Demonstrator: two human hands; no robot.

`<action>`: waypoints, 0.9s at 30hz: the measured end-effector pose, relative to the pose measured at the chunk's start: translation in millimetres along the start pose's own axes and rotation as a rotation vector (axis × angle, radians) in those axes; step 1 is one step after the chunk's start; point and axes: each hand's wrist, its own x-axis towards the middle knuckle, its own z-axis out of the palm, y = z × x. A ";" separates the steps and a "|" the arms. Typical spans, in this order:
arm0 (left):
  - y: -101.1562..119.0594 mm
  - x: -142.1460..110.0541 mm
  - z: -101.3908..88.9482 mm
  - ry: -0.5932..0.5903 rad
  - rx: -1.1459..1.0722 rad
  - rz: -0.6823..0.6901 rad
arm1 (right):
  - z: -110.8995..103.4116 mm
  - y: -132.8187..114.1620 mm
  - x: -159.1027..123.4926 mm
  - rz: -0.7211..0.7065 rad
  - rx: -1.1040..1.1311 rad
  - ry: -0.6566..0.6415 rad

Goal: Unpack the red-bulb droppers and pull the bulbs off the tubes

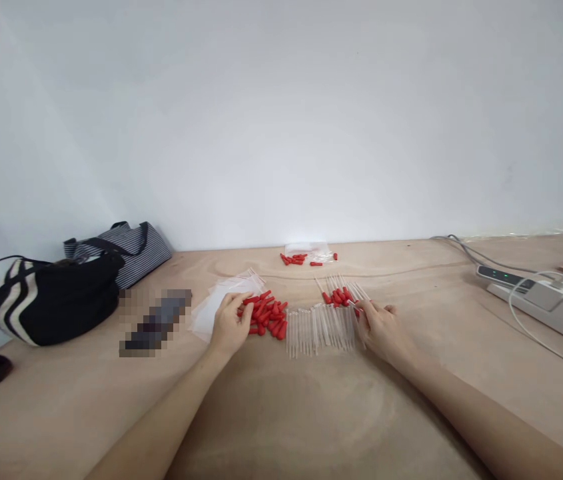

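Observation:
My left hand (231,321) rests at the left edge of a pile of red rubber bulbs (268,315), its fingers curled and pinching one red bulb. My right hand (380,325) lies at the right end of a row of clear glass tubes (318,328), fingers closed on the end of a thin tube. Behind that row sits a bunch of tubes fitted with red bulbs (340,293). Clear plastic bags (221,297) lie just left of the red pile.
A few more red bulbs and a small clear bag (306,255) lie near the wall. A black-and-white striped bag (46,300) and a grey striped bag (126,248) stand at the left. A white power strip (536,293) with cables lies at the right on the wooden table (281,413).

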 end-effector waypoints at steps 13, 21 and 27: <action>-11.7 5.0 -5.4 -0.029 0.073 -0.247 | 15.6 -17.2 -0.8 -0.027 0.052 0.048; -13.7 11.7 -18.8 -0.062 0.256 -0.303 | -0.4 -21.4 -1.9 -0.017 0.067 -0.048; -31.5 14.3 -26.5 -0.231 0.319 -0.434 | -9.4 -24.1 -1.0 -0.029 0.034 0.021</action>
